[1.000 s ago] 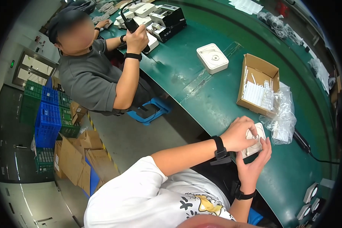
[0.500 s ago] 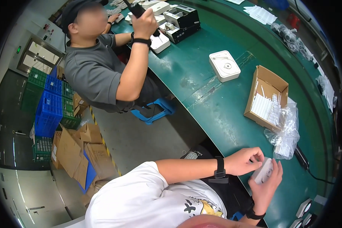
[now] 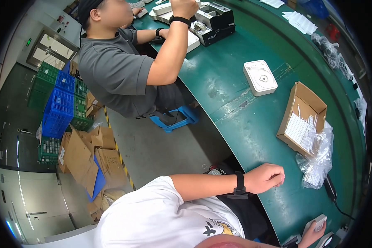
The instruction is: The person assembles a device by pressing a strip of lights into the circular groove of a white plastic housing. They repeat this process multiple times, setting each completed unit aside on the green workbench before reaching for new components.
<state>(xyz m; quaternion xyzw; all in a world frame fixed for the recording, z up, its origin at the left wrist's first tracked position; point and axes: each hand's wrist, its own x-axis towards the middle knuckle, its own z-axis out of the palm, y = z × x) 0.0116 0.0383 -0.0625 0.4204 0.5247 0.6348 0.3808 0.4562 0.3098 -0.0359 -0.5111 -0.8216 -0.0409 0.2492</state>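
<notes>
My left hand (image 3: 265, 177) hovers at the near edge of the green table (image 3: 252, 136), its fingers curled closed; whether anything is inside them is hidden. Low at the right, my right hand (image 3: 312, 237) grips a small white box (image 3: 315, 223) with a round mark on its face. Another white box (image 3: 327, 239) lies beside that hand, partly cut off by the dark rim. Farther along the table sits a square white box (image 3: 260, 78) with a line drawing on its lid.
An open cardboard box (image 3: 304, 120) holds white strips, with a clear plastic bag (image 3: 317, 161) against it. A black handheld tool (image 3: 330, 189) trails a cord. At the far left of the table a co-worker (image 3: 115, 66) sits on a blue stool (image 3: 175, 118), near a black machine (image 3: 215, 22).
My right hand has carried the small white box away from my left hand, down to the lower right. My left hand's fingers have curled in. The view has shifted slightly.
</notes>
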